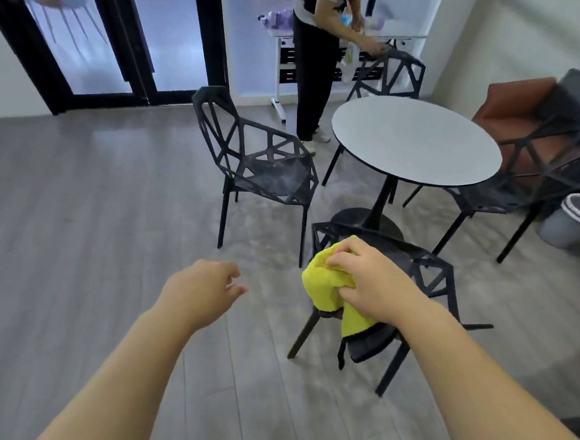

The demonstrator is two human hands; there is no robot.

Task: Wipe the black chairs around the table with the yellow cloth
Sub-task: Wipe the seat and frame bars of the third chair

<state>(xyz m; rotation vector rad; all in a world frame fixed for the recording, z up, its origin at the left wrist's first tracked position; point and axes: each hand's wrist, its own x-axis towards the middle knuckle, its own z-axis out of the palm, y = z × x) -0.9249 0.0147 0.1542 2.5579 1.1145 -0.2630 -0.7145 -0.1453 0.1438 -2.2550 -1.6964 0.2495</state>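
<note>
Doors (104, 43) with black frames fill the upper left of the frame, with grey plank floor (75, 217) below them. Our left hand (204, 291) hangs over that floor at lower centre-left. Its fingers are loosely curled, the thumb a little apart, and it holds nothing.

Right of it, at mid-frame, stands the left chair (275, 176), a black lattice frame with a dusty-looking seat, set back from the table.

At lower centre, the yellow cloth (320, 286) is bunched in our right hand (368, 279). Fingers and thumb are curled round the wad and one end hangs loose below the wrist. The cloth sits at the upper left corner of the near chair (407, 247), over its backrest. We cannot tell whether it presses on the frame.

At upper centre, a second person (312, 74) bends toward a white cart (280, 59) against the wall.

The round table (413, 142), grey top on a black pedestal, stands centre-right. The far chair (397, 56) is behind it, with the second person's hand at its top rail. The right chair (486, 202) is tucked partly under the rim.

At the right edge, grey bins (571, 231) are stacked on the floor just beside that chair's legs.
</note>
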